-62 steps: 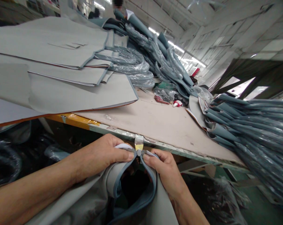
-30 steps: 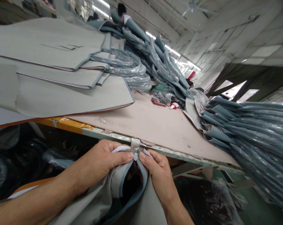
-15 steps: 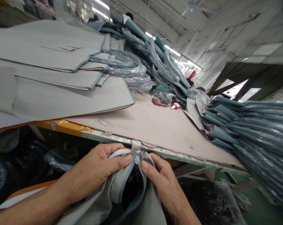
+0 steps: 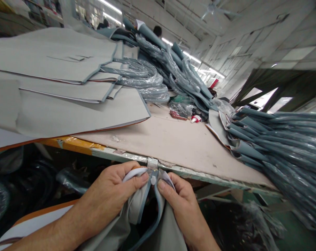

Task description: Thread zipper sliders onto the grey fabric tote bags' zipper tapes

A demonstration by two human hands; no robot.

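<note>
Both of my hands pinch a grey sheet of material (image 4: 113,223) with blue-grey edging, just in front of the table's edge. My left hand (image 4: 123,183) grips one edged side between thumb and fingers, where a white underside folds over. On the other side of the slit, my right hand (image 4: 175,191) holds the opposite edge. The two edges meet at the top, against a small pale fitting (image 4: 153,180) below a clear-taped spot (image 4: 152,162) on the table edge. Below it the slit gapes into a dark opening. What exactly the fitting is, I cannot tell.
Grey edged sheets (image 4: 76,104) lie stacked on the table (image 4: 173,139) at left. Plastic-wrapped blue-grey rolls (image 4: 144,75) are piled behind, with more long rolls (image 4: 285,146) at right. A red-handled tool (image 4: 178,115) and a small red-and-white bottle (image 4: 196,119) lie near the back.
The sheet's edges have drawn closer together at the fitting, and the slit below has narrowed and shifted. Both hands keep their grip with only slight movement.
</note>
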